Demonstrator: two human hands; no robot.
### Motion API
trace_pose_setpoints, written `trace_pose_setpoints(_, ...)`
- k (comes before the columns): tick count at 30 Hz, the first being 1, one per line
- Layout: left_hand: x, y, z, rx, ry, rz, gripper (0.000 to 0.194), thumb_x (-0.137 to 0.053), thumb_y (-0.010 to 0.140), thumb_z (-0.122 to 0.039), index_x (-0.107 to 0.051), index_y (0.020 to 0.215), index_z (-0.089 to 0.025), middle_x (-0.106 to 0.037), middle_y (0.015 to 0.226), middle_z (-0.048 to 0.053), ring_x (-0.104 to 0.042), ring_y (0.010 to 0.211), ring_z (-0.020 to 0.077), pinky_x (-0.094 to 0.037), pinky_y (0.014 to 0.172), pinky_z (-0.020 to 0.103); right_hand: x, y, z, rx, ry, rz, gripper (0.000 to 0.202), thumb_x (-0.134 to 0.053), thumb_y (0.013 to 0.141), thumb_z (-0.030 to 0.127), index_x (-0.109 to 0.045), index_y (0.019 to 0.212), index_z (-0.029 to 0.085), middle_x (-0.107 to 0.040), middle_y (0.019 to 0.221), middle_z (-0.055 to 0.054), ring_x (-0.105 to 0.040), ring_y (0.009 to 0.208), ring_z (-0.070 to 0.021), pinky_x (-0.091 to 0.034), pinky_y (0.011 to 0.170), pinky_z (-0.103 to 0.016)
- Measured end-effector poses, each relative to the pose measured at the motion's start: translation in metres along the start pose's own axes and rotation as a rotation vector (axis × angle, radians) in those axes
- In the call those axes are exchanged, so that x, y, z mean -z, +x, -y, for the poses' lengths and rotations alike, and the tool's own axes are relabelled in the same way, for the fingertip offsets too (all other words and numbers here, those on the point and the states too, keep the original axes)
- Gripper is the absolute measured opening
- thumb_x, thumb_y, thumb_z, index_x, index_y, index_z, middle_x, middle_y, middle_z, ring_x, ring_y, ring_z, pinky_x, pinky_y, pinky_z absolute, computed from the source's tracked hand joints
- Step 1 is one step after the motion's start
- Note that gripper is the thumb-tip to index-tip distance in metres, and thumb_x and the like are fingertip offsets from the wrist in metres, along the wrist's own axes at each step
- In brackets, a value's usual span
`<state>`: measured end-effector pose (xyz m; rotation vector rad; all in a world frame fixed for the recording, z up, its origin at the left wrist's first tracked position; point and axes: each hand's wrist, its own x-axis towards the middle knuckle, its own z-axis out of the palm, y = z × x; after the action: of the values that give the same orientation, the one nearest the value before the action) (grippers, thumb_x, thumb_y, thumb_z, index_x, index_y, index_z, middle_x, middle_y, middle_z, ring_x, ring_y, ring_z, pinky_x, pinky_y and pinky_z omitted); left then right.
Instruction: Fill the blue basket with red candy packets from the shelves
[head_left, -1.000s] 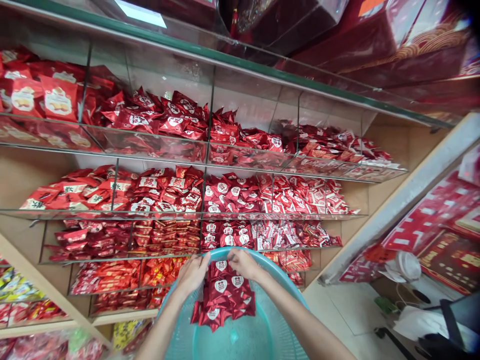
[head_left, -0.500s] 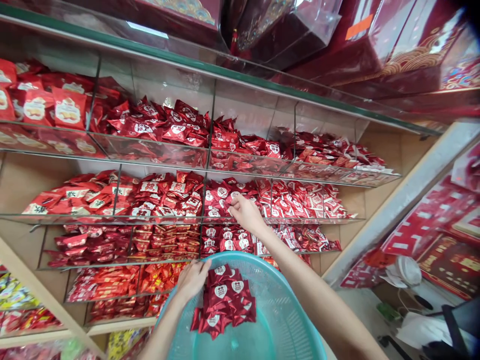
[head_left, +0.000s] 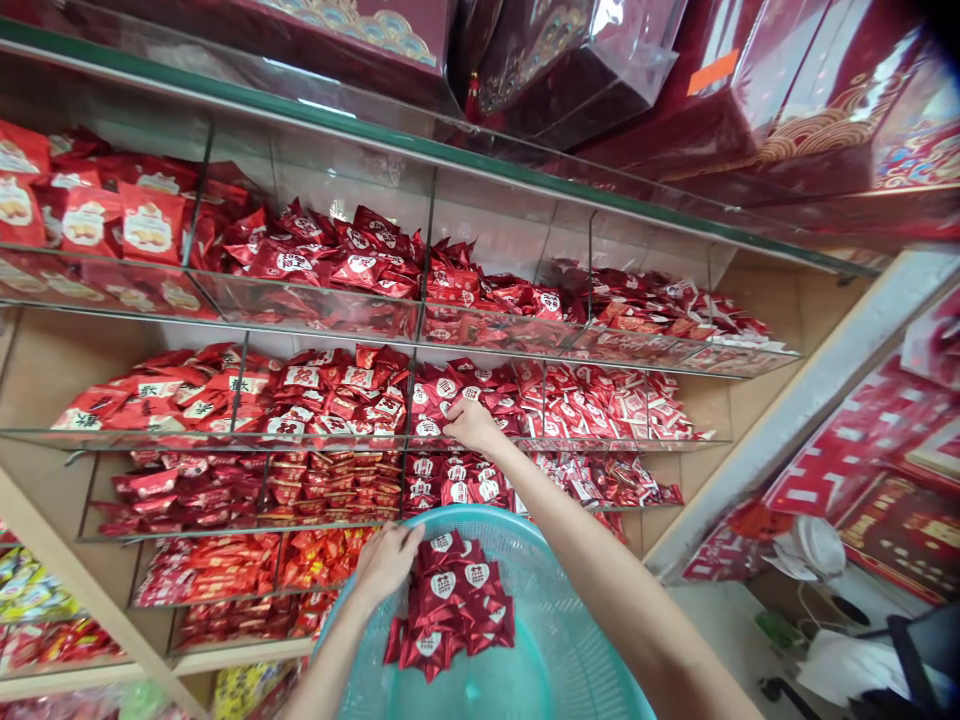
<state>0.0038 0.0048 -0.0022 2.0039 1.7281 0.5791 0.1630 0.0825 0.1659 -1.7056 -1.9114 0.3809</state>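
The right hand [head_left: 474, 424] reaches over the far rim of the turquoise basket [head_left: 480, 512] into the middle compartment of the shelf, where maroon packets [head_left: 424, 397] with pale heart labels lie heaped. Its fingers are bent and close together among the packets; whether one is pinched between them cannot be told. The left hand [head_left: 390, 560] lies at the far left part of the basket's rim, its fingers drawn together, though how firmly they grip the rim does not show. Inside the basket, a small stack of maroon packets [head_left: 446, 585] leans toward the far side, leaving the near floor bare.

The glass front edge [head_left: 375, 441] of the shelf runs just below the right wrist, so a hand drawn back too low could knock it or catch a packet there. The heap is loose, and a pull from underneath could send other packets sliding over that edge. Red-and-white packets [head_left: 581, 400] sit just to the right behind a thin divider [head_left: 543, 392]; a grasp straying that way could mix kinds. With only the left hand at the basket, a weak hold might let it tip, and the uneven stack could slump.
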Motion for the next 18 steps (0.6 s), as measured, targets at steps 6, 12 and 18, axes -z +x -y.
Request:
trace_pose_setpoints(6,0.000,-0.001,0.000,0.008,0.011,0.005,0.052,-0.024,0.086,-0.053,-0.062,0.069,-0.021,-0.063,0.081,0.004,-0.059,0.080,0.0165,-0.040,0.072,0.025,0.000,0.001,-0.005,0.109,0.294,-0.098,0.021,-0.054,0.072,0.019,-0.054,0.093,0.017,-0.057,0.063,0.005,-0.053,0.058,-0.0096,-0.041,0.061,-0.022)
trace_pose_setpoints(12,0.002,-0.002,-0.003,0.008,0.023,0.008,0.051,-0.025,0.086,-0.052,-0.063,0.070,-0.021,-0.063,0.083,0.004,-0.059,0.082,0.0164,-0.040,0.074,0.025,0.024,-0.022,0.004,0.429,0.366,-0.310,0.029,-0.046,0.078,0.019,-0.047,0.108,0.018,-0.055,0.070,0.003,-0.051,0.065,-0.0113,-0.041,0.068,-0.025)
trace_pose_setpoints(18,-0.001,-0.001,0.000,0.005,0.034,-0.008,0.052,-0.025,0.086,-0.052,-0.064,0.071,-0.022,-0.064,0.084,0.004,-0.059,0.083,0.0170,-0.040,0.074,0.026,0.035,-0.065,0.000,0.508,0.507,-0.412,0.031,-0.043,0.085,0.022,-0.041,0.115,0.021,-0.052,0.084,-0.001,-0.050,0.075,-0.0117,-0.040,0.071,-0.026)
